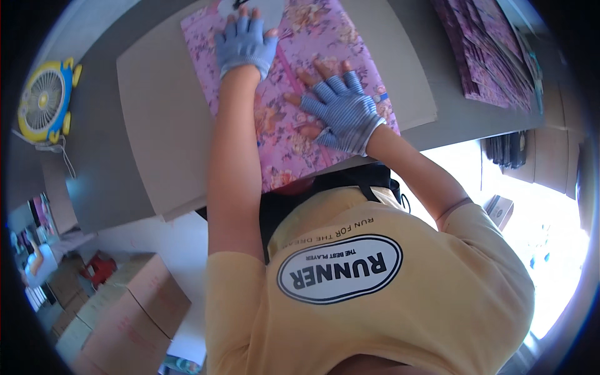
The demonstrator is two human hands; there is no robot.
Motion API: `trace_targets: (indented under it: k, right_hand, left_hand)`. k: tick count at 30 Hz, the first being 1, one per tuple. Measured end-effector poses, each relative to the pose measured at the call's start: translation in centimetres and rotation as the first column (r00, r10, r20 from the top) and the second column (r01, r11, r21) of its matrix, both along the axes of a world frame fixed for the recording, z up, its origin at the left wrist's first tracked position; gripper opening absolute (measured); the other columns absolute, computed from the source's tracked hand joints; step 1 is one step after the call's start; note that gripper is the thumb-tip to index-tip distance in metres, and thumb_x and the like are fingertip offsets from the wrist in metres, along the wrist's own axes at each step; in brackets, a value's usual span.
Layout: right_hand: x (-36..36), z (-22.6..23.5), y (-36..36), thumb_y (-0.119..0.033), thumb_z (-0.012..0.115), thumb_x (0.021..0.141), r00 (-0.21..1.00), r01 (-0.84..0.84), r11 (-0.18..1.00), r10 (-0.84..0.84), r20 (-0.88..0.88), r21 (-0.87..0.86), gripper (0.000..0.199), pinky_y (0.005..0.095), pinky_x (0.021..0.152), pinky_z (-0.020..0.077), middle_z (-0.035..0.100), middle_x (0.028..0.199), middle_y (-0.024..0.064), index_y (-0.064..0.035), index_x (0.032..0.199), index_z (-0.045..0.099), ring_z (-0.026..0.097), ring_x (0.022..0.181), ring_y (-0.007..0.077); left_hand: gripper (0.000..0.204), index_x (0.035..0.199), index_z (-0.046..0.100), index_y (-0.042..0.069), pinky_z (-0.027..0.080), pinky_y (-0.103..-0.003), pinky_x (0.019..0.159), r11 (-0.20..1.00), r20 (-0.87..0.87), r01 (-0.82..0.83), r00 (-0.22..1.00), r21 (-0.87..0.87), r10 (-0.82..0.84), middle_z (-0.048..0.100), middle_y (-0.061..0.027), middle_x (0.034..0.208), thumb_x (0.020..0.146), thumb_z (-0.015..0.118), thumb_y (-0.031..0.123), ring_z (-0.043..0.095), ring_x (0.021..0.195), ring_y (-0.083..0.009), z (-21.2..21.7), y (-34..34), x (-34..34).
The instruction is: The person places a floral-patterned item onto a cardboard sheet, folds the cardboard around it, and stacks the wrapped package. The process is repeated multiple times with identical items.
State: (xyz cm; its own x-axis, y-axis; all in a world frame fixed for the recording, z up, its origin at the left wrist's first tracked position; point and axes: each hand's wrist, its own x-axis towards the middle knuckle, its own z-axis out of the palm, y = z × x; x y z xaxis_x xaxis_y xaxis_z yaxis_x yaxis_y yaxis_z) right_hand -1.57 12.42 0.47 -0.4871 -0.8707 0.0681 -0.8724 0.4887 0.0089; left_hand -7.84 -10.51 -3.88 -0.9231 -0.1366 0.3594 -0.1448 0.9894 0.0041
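A flat pink-purple floral paper bag lies on the table in front of me, with a darker pink strip running down its middle. My left hand, in a blue fingerless glove, rests flat on its far part, fingers outstretched next to a white shape with a dark mark. Nearer to me, my right hand presses on the bag's right half. It wears a blue-and-white striped fingerless glove, and its fingers are spread. Neither hand grips anything. A small blue patch shows at the bag's right edge.
Under the bag is a large grey-brown board on the dark grey table. A stack of similar floral bags sits at the far right. At the left stands a yellow-and-blue fan. Cardboard boxes fill the lower left, near another person.
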Motion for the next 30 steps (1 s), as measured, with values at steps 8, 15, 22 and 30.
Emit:
trace_targets:
  k: [8, 15, 22, 30]
  right_hand:
    - [-0.9, 0.8, 0.1, -0.058, 0.046, 0.086, 0.989, -0.032, 0.998, 0.024, 0.148, 0.056, 0.065, 0.0576, 0.113, 0.0049, 0.037, 0.145, 0.0052, -0.0270, 0.143, 0.037, 0.020, 0.142, 0.0317]
    - [-6.0, -0.1, 1.5, -0.049, 0.045, 0.088, 0.980, -0.166, 0.980, 0.177, 0.097, -0.108, 0.058, 0.0497, 0.115, 0.0133, 0.035, 0.148, 0.0046, -0.0221, 0.139, 0.042, 0.022, 0.141, 0.0266]
    - [-18.2, -0.9, -5.1, -0.038, 0.044, 0.091, 0.990, -0.003, 0.993, -0.014, -0.139, -0.120, 0.052, 0.0457, 0.113, 0.0244, 0.042, 0.142, 0.0062, -0.0162, 0.138, 0.042, 0.030, 0.138, 0.0240]
    - [-32.4, 1.4, -15.5, -0.047, 0.045, 0.090, 0.991, 0.130, 0.990, -0.131, -0.021, -0.062, 0.042, 0.0503, 0.095, 0.0420, 0.057, 0.117, 0.0145, -0.0135, 0.109, 0.062, 0.052, 0.115, 0.0334]
  left_hand:
    - [0.065, 0.143, 0.036, 0.014, 0.018, -0.050, 0.111, 0.989, 0.054, -0.148, 0.988, 0.002, 0.148, 0.032, -0.0132, 0.150, 0.092, 0.033, 0.054, 0.029, 0.138, -0.0309, 0.8, 2.3, -0.3]
    - [0.063, 0.142, 0.038, 0.012, 0.020, -0.052, 0.109, 0.988, 0.082, -0.156, 0.984, 0.001, 0.155, 0.032, -0.0145, 0.150, 0.093, 0.035, 0.051, 0.029, 0.138, -0.0319, 0.9, 2.5, 0.1]
    - [0.061, 0.143, 0.036, 0.012, 0.021, -0.052, 0.110, 0.987, 0.123, -0.152, 0.980, -0.043, 0.156, 0.031, -0.0147, 0.150, 0.094, 0.033, 0.048, 0.028, 0.138, -0.0330, 1.6, 2.7, 0.4]
    - [0.062, 0.144, 0.035, 0.013, 0.019, -0.052, 0.110, 0.985, 0.121, -0.172, 0.978, 0.004, 0.170, 0.029, -0.0152, 0.151, 0.093, 0.034, 0.048, 0.027, 0.139, -0.0321, 1.7, 2.7, 0.5]
